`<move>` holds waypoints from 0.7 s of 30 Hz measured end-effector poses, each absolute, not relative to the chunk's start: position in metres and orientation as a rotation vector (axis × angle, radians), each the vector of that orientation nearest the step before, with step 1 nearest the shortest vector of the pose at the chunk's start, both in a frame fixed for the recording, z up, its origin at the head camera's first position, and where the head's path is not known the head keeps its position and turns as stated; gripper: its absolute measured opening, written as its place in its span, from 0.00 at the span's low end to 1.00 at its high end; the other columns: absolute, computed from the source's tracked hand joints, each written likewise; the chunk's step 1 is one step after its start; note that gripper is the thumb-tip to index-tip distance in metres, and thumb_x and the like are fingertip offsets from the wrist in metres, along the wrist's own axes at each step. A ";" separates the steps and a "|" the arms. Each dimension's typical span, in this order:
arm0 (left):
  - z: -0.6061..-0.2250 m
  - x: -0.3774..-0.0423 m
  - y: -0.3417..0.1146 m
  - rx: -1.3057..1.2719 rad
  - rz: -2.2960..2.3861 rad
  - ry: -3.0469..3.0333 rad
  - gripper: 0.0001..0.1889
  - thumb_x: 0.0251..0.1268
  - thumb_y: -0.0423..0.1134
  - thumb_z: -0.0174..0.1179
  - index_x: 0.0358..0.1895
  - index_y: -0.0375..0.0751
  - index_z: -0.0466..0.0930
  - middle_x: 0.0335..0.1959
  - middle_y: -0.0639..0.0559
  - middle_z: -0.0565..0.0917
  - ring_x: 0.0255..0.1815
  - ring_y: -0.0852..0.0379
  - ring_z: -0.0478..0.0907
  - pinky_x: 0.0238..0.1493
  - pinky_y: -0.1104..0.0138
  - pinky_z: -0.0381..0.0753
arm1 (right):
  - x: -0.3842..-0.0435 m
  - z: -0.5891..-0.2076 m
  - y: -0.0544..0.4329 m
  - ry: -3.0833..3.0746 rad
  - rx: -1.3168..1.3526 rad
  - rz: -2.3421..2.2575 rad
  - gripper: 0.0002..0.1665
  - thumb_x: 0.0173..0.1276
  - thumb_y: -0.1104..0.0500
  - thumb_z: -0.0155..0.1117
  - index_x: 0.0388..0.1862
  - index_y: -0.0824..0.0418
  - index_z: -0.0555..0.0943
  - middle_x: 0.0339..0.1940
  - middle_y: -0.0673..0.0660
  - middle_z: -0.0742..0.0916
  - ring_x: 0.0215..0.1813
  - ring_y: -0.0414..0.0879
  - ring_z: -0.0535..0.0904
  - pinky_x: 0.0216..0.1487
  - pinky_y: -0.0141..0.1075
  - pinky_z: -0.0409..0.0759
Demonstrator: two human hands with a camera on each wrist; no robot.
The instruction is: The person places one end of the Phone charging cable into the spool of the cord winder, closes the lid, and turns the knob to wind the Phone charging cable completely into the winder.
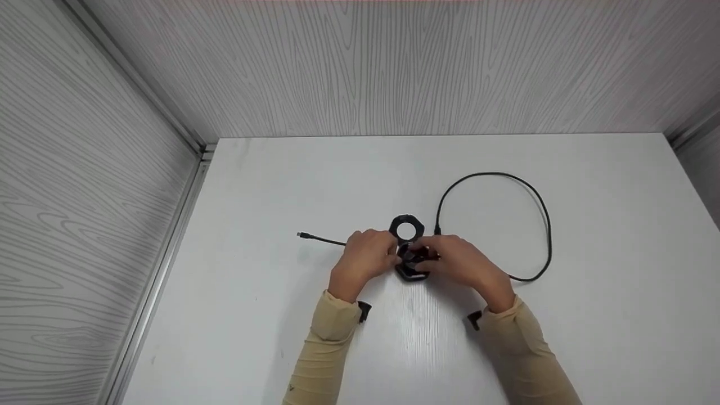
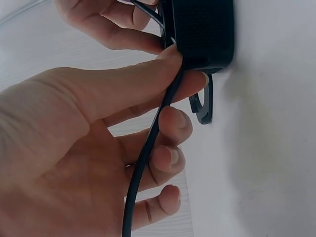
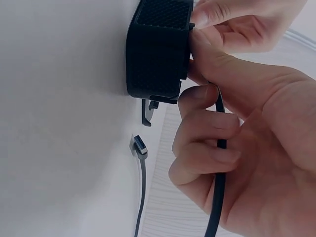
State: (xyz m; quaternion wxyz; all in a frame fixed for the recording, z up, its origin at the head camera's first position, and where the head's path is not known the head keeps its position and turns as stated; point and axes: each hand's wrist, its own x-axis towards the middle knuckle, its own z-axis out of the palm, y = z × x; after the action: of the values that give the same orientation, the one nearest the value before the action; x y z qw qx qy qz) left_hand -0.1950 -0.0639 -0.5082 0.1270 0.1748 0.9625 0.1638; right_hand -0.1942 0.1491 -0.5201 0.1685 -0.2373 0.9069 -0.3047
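Observation:
A small black angular case (image 1: 413,275) sits on the table between the two hands. Its lid (image 1: 420,230), with a round hole through it, is swung out on the far side. My left hand (image 1: 367,253) pinches a black cable (image 2: 143,160) between thumb and forefinger at the case's edge. From the other side, my right hand (image 1: 458,259) has its thumb and forefinger at the case's open top. The cable's other length (image 3: 217,187) passes under the curled fingers of that hand. Both hands partly hide the inside of the case.
One cable plug (image 1: 304,235) lies to the left of the left hand. On the right the cable loops (image 1: 548,225) widely over the white table (image 1: 253,315), its USB plug (image 3: 140,145) close to the case. Wood-grain panels (image 1: 360,73) enclose the back and sides.

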 end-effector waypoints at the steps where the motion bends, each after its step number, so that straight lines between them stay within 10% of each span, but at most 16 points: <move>1: -0.509 -0.195 -0.064 0.508 0.479 2.797 0.12 0.67 0.46 0.72 0.28 0.43 0.88 0.31 0.50 0.91 0.31 0.55 0.76 0.47 0.52 0.81 | -0.195 -0.520 0.150 2.575 -0.675 -0.870 0.17 0.74 0.57 0.70 0.60 0.55 0.87 0.50 0.53 0.92 0.49 0.46 0.85 0.55 0.45 0.81; 21: -0.509 -0.195 -0.061 0.450 0.496 2.736 0.15 0.69 0.46 0.71 0.24 0.44 0.83 0.23 0.55 0.80 0.29 0.55 0.72 0.44 0.55 0.77 | -0.194 -0.523 0.145 2.750 -0.622 -0.756 0.08 0.74 0.53 0.71 0.49 0.49 0.91 0.42 0.52 0.90 0.43 0.48 0.83 0.46 0.49 0.81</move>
State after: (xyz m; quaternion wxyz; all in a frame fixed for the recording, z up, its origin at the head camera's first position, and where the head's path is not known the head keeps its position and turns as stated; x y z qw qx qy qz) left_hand -0.1947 -0.0612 -0.5092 0.1619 0.1577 0.9585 0.1737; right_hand -0.1937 0.1447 -0.5234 0.1111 -0.2117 0.9363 -0.2573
